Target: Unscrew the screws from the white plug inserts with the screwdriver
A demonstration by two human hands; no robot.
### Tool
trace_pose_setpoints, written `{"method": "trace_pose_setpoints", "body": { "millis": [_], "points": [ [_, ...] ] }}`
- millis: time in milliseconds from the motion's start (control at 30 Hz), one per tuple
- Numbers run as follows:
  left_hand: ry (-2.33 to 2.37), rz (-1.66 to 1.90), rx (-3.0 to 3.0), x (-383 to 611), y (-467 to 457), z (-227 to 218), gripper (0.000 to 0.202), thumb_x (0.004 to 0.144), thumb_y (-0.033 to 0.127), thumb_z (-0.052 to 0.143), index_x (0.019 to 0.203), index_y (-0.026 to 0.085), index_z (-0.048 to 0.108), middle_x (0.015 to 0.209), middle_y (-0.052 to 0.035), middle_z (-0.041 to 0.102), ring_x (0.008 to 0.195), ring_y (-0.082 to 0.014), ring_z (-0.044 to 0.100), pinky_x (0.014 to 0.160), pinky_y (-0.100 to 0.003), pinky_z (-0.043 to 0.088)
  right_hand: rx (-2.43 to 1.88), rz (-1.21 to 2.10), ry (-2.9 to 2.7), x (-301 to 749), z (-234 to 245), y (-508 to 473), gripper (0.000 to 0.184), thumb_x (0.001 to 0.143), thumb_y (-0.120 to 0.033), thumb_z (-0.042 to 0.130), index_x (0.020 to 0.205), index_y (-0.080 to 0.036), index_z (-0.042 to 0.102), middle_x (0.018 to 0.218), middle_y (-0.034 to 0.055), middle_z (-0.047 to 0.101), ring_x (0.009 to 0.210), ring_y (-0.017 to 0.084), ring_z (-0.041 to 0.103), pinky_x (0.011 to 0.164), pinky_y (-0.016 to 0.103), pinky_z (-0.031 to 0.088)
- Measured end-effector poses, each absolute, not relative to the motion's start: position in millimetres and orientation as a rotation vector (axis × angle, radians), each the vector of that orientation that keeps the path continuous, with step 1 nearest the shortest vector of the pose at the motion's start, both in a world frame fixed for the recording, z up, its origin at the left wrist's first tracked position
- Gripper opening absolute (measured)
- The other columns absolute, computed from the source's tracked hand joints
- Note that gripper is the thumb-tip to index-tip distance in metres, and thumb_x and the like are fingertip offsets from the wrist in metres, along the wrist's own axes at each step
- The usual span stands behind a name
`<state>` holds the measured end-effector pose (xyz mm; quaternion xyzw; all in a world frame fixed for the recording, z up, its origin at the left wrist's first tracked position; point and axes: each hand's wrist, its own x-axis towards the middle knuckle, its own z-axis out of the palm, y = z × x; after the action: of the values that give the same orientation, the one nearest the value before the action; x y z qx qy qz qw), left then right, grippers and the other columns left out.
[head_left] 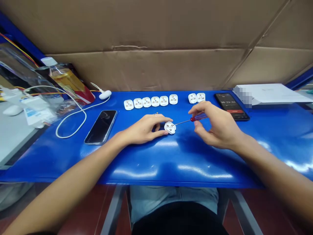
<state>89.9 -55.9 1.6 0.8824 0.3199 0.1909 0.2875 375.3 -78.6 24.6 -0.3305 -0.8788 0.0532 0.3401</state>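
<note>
The left hand [144, 129] holds a white plug [170, 127] in a narrow fingertip grip, the plug at three o'clock from the palm. The right hand [215, 125] pinches a red-handled screwdriver [198, 117], its shaft running toward nine o'clock to the plug.

Underside of the white plug [170, 127] hidden, phone digits [228, 102] too blurred to read

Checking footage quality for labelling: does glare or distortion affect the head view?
Head view: glare streaks the glossy blue tabletop; wide-angle distortion bows its edge and stretches the left forearm and right forearm; the white plug and red-handled screwdriver stay readable, their fine detail soft.
</note>
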Motion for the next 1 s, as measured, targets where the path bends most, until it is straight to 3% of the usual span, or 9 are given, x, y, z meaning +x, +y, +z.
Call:
{"method": "trace_pose_setpoints", "body": {
  "millis": [233,600,800,1000],
  "points": [
    [0.876,0.508,2.332,89.0,-55.5,0.7,0.047,0.103,0.045,0.068,0.142,0.02,0.067,0.095,-0.0026,0.07,0.073,-0.0139,0.057,0.073,-0.027,0.045,-0.988,0.065,-2.268,377.4,21.9,-77.2,0.015,0.1,-0.03,0.062,0.114,-0.024,0.061,0.097,0.0052,0.077,0.075,0.021,0.075,0.067,0.033,0.059],
    [0.879,0.532,2.319,89.8,-55.8,0.9,0.045,0.102,0.044,0.069,0.14,0.02,0.068,0.09,-0.0013,0.067,0.07,-0.0132,0.055,0.072,-0.027,0.044,-0.831,0.079,-2.41,380.3,28.7,-76.9,0.017,0.095,-0.017,0.059,0.112,-0.02,0.06,0.105,0.0085,0.073,0.094,0.024,0.074,0.081,0.036,0.058],
    [0.893,0.524,2.308,89.7,-55.5,0.9,0.044,0.101,0.042,0.071,0.14,0.02,0.069,0.085,0.0002,0.066,0.07,-0.013,0.056,0.071,-0.026,0.044,-0.945,-0.054,-2.37,381.7,25.2,-75.1,0.011,0.105,-0.028,0.057,0.112,-0.021,0.062,0.084,0.0025,0.074,0.067,0.018,0.07,0.061,0.03,0.049],
    [0.886,0.535,2.312,90.1,-55.6,0.9,0.044,0.101,0.041,0.072,0.139,0.019,0.069,0.088,-0.0009,0.068,0.07,-0.0129,0.055,0.071,-0.026,0.044,-0.865,0.022,-2.371,378.6,26.3,-77.0,0.018,0.097,-0.017,0.058,0.115,-0.019,0.06,0.096,0.0051,0.074,0.075,0.018,0.071,0.07,0.029,0.055]
  ]
}}
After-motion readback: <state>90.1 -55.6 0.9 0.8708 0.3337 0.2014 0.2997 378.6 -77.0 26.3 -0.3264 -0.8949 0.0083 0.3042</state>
